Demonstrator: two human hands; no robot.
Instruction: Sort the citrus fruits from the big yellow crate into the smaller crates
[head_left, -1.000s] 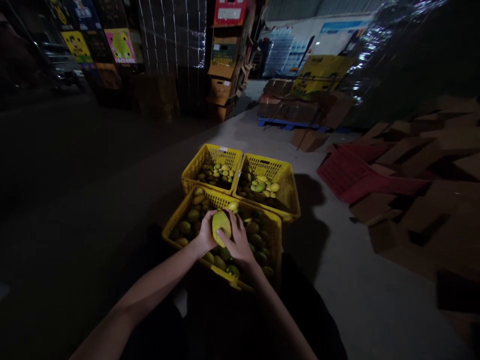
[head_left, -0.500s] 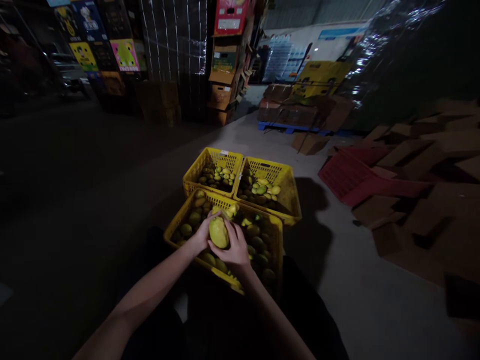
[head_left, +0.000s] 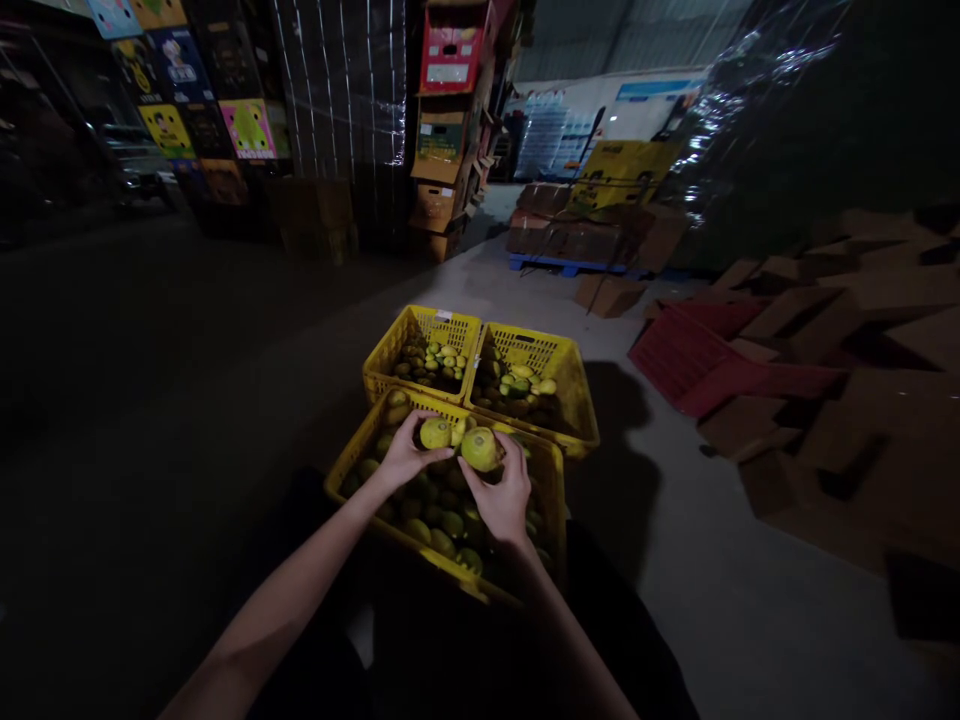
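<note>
Three yellow plastic crates of green-yellow mangoes stand on the floor in front of me. Over the nearest crate (head_left: 352, 462) my left hand (head_left: 401, 455) is closed around one yellow mango (head_left: 435, 433). Just to its right, my right hand (head_left: 506, 490) grips a second, larger yellow mango (head_left: 480, 449). Both fruits are held a little above the pile, near the crate's far rim. Behind it sit the far left crate (head_left: 390, 345) and the far right crate (head_left: 574, 385), each partly filled.
Flattened cardboard boxes (head_left: 825, 330) and a red crate (head_left: 690, 360) lie on the floor to the right. A blue pallet (head_left: 562, 265) with cartons stands further back. Stacked printed boxes (head_left: 442, 120) and wrapped goods rise at the rear. The floor to the left is dark.
Earlier both hands held one mango together. Now the hands have parted and moved forward, each holding its own mango over the near crate.
</note>
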